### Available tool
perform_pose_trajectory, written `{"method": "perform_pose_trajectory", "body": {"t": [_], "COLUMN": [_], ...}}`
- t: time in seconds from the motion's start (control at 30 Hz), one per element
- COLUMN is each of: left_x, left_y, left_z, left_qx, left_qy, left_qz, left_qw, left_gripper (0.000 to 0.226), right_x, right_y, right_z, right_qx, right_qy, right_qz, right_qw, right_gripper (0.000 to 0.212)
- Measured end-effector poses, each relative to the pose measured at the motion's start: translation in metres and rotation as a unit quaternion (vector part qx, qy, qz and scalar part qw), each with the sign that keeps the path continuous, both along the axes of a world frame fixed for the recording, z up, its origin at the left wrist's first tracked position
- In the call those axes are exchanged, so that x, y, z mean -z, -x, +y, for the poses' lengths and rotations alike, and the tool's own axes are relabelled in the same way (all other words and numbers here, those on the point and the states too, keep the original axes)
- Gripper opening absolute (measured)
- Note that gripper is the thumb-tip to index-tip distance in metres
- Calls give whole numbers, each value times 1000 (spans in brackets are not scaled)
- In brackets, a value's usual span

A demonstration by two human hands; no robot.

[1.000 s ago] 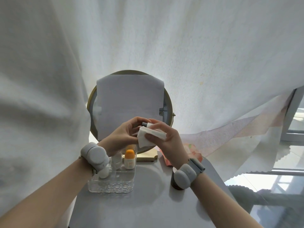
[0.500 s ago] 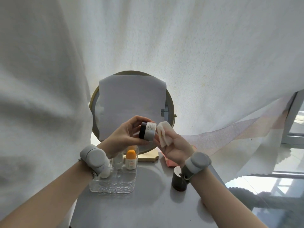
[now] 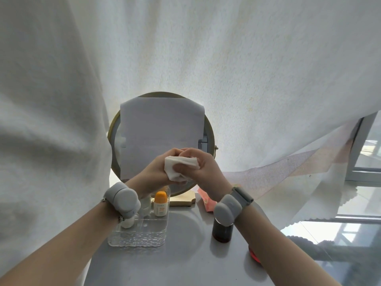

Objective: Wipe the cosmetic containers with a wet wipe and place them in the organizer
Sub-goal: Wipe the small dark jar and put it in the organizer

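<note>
Wet wipe [image 3: 181, 167], white and bunched, sits at centre frame, held up above the table [image 3: 185, 261] in front of the round mirror [image 3: 162, 141]. It is wrapped over whatever the two hands enclose; the container under it is hidden, so its kind cannot be told from this view.

Right hand [image 3: 206, 168]: fingers curled and pressed together over the wipe, thumb side gripping it. Left hand [image 3: 156, 172]: fingers closed around the covered item from below and left; its fingertips are mostly hidden by the wipe.

Step in hand, by my reading: wiping one container, not yet placing.

Lower left of centre: clear organizer [image 3: 137, 234] on the table, holding an orange-capped bottle [image 3: 160, 204] and a white item at its back-left part, partly hidden by the left wristband. Front part looks free. A dark brown jar [image 3: 222, 232] stands right of the organizer, apart from it, under the right wrist.

Next move likely calls for peeling the wipe off, then lowering the container upright into a free compartment, clear of the orange-capped bottle.
</note>
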State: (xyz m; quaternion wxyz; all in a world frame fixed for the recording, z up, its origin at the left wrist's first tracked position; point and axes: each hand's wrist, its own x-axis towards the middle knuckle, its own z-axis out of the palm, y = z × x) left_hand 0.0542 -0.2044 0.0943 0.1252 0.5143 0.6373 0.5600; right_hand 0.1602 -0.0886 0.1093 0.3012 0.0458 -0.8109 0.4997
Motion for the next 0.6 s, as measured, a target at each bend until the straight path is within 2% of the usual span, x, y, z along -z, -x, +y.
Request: {"method": "perform_pose_trajectory", "body": {"t": [0.13, 0.27, 0.4, 0.5, 0.6], "left_x": [0, 4, 8, 12, 13], "left_y": [3, 3, 1, 1, 0], "left_z": [-4, -4, -3, -3, -4], "left_qx": [11, 19, 18, 19, 19], "left_qy": [-12, -11, 0, 12, 16], "left_qz": [-17, -35, -33, -43, -44], "left_qw": [1000, 999, 999, 999, 999], "left_gripper": [51, 57, 64, 60, 57], "right_x": [3, 5, 11, 15, 23], "right_y": [4, 9, 14, 13, 12], "right_z": [1, 6, 16, 23, 31], "right_qx": [-16, -12, -23, -34, -10], "right_qy": [45, 140, 215, 253, 302], "right_qz": [8, 12, -10, -37, -59], "right_qw": [999, 990, 976, 966, 951], "right_gripper": [22, 24, 13, 10, 20]}}
